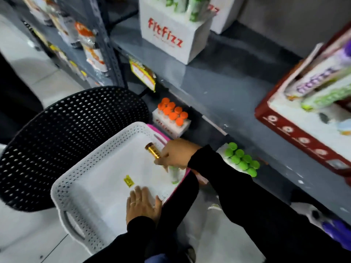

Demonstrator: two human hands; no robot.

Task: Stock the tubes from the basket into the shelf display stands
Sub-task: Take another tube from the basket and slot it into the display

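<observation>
A white perforated basket [79,179] rests on a black round stool [57,133]. My right hand [178,152] reaches into the basket's far right corner and grips a gold-brown tube [153,151]. A white-and-green tube [175,174] lies just under that hand. Flat on the basket's near right rim is my left hand [142,204], fingers spread, holding nothing. On the lower shelf a white stand of orange-capped tubes [171,112] and a stand of green-capped tubes [241,159] are filled. A white Fitfizz stand [171,35] sits on the grey shelf above.
A red-and-white display box [303,118] with purple and green tubes juts out at the right. A grey metal shelf upright [112,54] stands left of the stands, with packaged goods behind it. A yellow price tag [144,74] hangs from the shelf edge. A pink edge [182,183] shows beside the basket.
</observation>
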